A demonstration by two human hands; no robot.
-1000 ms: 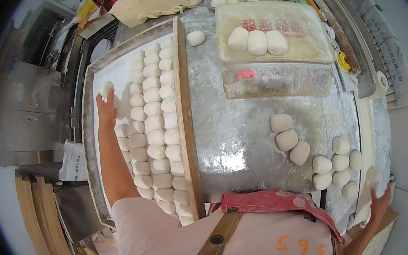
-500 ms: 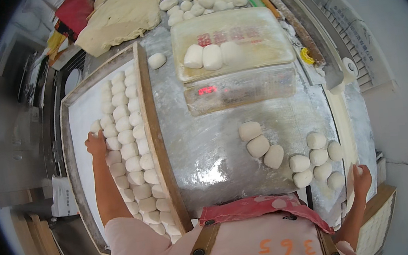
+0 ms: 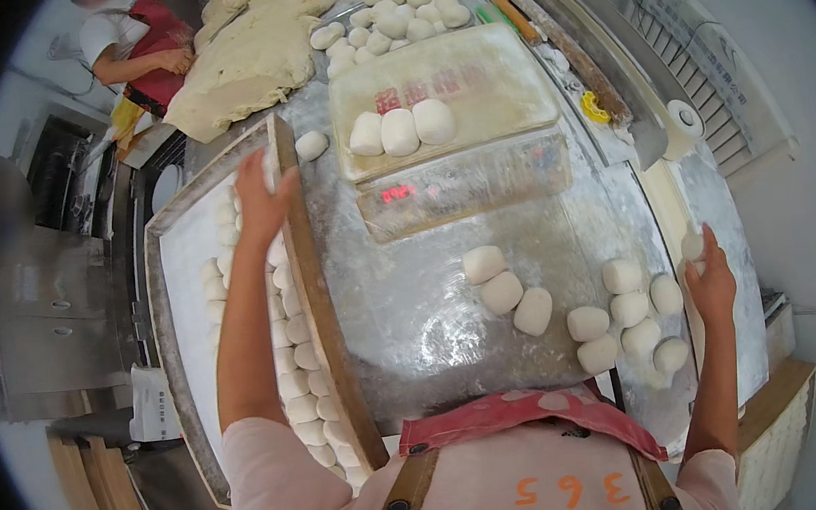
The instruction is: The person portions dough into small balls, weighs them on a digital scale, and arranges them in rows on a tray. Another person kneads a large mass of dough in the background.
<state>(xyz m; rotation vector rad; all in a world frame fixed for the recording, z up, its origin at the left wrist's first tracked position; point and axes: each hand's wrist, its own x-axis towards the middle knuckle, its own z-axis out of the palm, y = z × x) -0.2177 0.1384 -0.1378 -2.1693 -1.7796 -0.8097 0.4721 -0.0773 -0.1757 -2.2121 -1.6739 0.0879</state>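
My left hand (image 3: 266, 199) is over the far end of a wooden tray (image 3: 303, 267), thumb and fingers apart with nothing plainly gripped. Under it and along my forearm lie rows of white dough pieces (image 3: 296, 383) on a white liner, partly hidden by the arm. At the right edge of the table, my right hand (image 3: 712, 283) has its fingers closed on a small dough piece (image 3: 693, 245) above a pale strip (image 3: 666, 215). To its left, a loose group of rounded dough pieces (image 3: 630, 309) sits on the floured metal tabletop (image 3: 405, 321).
A plastic-covered scale (image 3: 466, 188) with a red display carries three dough pieces (image 3: 400, 133). Behind it are a heap of dough balls (image 3: 392, 23) and a large dough slab (image 3: 241, 72). Rolling pins (image 3: 507, 10) lie far right. Another person (image 3: 142, 43) stands far left.
My left hand has moved away from me and right, leaving a dough piece in the tray. My right hand has moved farther up the table edge with its dough piece. Another person has come into view.
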